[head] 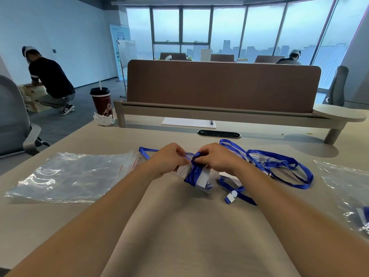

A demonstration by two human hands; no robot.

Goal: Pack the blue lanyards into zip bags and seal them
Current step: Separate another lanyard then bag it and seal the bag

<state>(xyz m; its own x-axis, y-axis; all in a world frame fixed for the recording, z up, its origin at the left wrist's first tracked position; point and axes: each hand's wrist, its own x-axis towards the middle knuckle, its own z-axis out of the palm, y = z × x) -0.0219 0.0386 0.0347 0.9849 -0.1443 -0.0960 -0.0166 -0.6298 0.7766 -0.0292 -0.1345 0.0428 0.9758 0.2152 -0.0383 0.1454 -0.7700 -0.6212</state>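
Observation:
My left hand [169, 159] and my right hand [214, 157] meet over the middle of the desk, both gripping a clear badge holder with a white card, around which a blue lanyard [193, 172] is wound. A loose end of blue strap [144, 151] trails left behind my left hand. More blue lanyards [279, 164] lie tangled to the right, one with a white clip [231, 196]. A pile of empty zip bags [73, 174] with red seal lines lies on the left. At the right edge sits a zip bag [347, 188] with something blue inside.
A brown desk divider [221, 84] stands behind the work area, with a white sheet and pen [188, 122] before it. A dark red cup [100, 101] with a straw stands at the back left on crumpled tissue. An office chair [14, 120] is at left; people work in the background.

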